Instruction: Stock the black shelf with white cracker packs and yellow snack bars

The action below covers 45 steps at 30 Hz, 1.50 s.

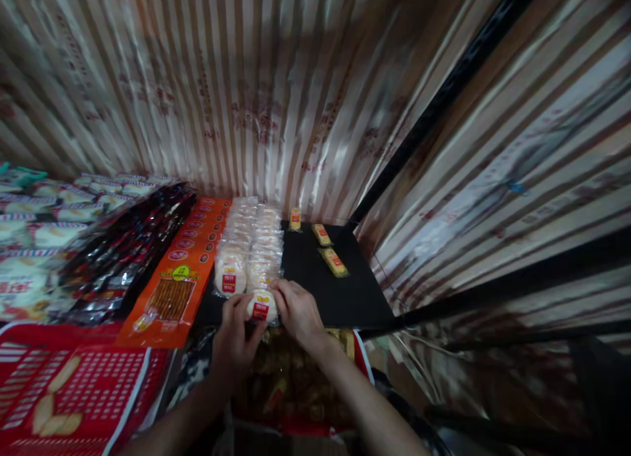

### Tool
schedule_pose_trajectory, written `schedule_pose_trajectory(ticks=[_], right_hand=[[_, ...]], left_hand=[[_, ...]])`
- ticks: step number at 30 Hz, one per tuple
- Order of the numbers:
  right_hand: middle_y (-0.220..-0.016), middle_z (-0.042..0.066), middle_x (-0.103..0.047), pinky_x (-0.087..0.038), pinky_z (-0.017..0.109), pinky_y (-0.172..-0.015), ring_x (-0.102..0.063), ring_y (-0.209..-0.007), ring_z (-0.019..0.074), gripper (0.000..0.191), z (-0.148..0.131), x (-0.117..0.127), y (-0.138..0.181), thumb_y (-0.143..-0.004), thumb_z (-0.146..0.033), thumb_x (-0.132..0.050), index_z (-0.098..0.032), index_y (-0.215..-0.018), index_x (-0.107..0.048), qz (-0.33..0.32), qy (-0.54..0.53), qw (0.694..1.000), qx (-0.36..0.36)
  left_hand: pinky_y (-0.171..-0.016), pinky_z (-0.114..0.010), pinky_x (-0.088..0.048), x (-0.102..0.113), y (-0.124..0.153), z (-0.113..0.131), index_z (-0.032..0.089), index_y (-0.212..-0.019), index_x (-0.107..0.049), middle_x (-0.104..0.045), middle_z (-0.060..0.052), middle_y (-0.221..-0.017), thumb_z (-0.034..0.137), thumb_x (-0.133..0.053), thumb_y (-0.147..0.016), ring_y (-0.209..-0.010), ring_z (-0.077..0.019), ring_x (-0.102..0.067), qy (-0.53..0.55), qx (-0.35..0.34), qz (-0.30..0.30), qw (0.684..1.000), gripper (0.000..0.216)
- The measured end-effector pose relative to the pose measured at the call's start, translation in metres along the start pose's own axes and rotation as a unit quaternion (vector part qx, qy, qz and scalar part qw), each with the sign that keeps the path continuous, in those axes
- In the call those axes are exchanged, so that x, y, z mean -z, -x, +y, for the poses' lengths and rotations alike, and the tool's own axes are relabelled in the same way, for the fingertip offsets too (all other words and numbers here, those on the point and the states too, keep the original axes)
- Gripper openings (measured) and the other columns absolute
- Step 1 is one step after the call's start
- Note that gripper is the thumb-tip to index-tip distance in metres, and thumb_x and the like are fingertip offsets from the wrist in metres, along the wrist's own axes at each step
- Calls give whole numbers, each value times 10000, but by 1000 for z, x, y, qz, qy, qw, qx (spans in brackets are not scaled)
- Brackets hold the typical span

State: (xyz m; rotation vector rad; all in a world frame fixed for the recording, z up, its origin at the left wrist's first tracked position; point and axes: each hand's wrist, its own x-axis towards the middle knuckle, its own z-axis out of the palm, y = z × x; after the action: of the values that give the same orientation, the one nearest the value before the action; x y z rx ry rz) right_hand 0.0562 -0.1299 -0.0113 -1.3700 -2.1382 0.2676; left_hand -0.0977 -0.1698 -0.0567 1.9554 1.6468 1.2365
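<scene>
A round white rice cracker pack (261, 306) in clear wrapping, with a red and yellow label, is pinched between both my hands. My left hand (233, 334) grips its left and lower edge, while my right hand (300, 311) has its fingers closed at the right edge. Just beyond it, two rows of similar packs run back along the black shelf, the left row ending in a rice cracker pack (230, 272) with the same label. Below my forearms sits a basket of yellow-wrapped snacks (296, 384), dim and partly hidden.
Three small yellow packs (335, 262) lie on the black shelf (308, 282) to the right. Left of the crackers are an orange snack packet (190, 272), dark shiny packets (133, 246) and white packets (64, 213). A red basket (106, 370) stands front left. A black post (424, 127) slants at the right.
</scene>
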Motion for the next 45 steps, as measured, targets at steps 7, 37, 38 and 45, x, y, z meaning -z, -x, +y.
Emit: schedule_pose_trajectory(ticks=[7,37,38,45], right_hand=[[-1144,87,-611,-491,330,-868,-559,-1047,213,389,5,-15,12,-820,-289,-581,-199,-1194,-523,92,-36,991,-89],[-1030,173,-632,-517,423,-813,-600,-947,280,412,14,-65,32,-884,-437,-419,-139,-1139,-543,165,18,976,-142],[-1036,182,-631,-513,432,-821,-599,-959,290,412,14,-68,32,-887,-432,-410,-137,-1143,-539,170,26,975,-143],[-1030,191,-641,-522,425,-809,-613,-957,295,398,13,-74,31,-884,-415,-409,-147,-1151,-532,196,68,969,-135]], left_hand=[[-852,-390,-507,-23,-1,-5,177,-1173,-468,-496,-110,-1113,311,-497,-853,-1033,-228,-556,-16,-6,34,999,348],[-897,-406,-498,-46,-4,-4,156,-1056,-542,-501,-140,-1137,229,-382,-887,-1064,-218,-546,11,14,74,997,245],[-895,-409,-501,-46,-4,-4,160,-1044,-550,-509,-138,-1131,238,-375,-889,-1057,-218,-552,12,20,75,997,246],[-914,-421,-504,-45,-6,-3,140,-1070,-577,-517,-158,-1165,248,-339,-892,-1056,-223,-571,46,40,61,996,315]])
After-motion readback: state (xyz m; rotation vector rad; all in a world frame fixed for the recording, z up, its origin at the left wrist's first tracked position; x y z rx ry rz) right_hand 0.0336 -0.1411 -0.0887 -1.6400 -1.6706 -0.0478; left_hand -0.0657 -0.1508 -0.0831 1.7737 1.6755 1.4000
